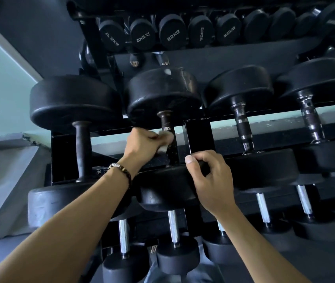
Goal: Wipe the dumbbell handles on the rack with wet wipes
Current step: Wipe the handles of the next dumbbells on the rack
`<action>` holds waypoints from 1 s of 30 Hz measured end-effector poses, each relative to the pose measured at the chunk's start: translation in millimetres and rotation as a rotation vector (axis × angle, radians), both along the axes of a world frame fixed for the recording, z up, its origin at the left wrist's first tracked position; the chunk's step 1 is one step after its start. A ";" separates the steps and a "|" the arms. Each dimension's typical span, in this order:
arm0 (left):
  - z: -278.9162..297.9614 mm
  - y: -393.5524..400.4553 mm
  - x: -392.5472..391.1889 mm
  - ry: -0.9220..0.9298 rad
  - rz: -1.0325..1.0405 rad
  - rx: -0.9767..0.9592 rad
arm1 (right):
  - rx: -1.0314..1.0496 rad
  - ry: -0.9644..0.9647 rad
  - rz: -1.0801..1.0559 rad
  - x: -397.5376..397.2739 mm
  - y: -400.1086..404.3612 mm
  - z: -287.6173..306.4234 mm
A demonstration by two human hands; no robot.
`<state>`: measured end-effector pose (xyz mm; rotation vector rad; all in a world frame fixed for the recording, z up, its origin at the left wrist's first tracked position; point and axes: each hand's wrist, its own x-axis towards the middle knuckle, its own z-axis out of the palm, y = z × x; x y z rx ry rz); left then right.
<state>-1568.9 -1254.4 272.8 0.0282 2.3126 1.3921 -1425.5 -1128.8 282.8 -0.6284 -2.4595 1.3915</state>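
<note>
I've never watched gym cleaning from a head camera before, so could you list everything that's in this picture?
Rack: one, black metal, several tiers, fills the middle.
Large dumbbells: four in the near row, black rubber heads; the second from the left is the one being wiped.
Handle: one, dark and worn, on that dumbbell.
Wet wipe: one, white, pressed against the handle.
Labelled dumbbells: a row at the top, black, with white kg markings.
Small dumbbells: several at the bottom, black heads, chrome bars.
Bracelet: one, dark beads, on the left wrist.
Left hand: grips the wipe.
Right hand: holds the near head of the same dumbbell.
</note>
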 end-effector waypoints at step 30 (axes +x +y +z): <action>-14.8 6.1 0.4 -0.107 -0.020 -0.047 | -0.018 0.049 -0.020 -0.8 0.7 -5.0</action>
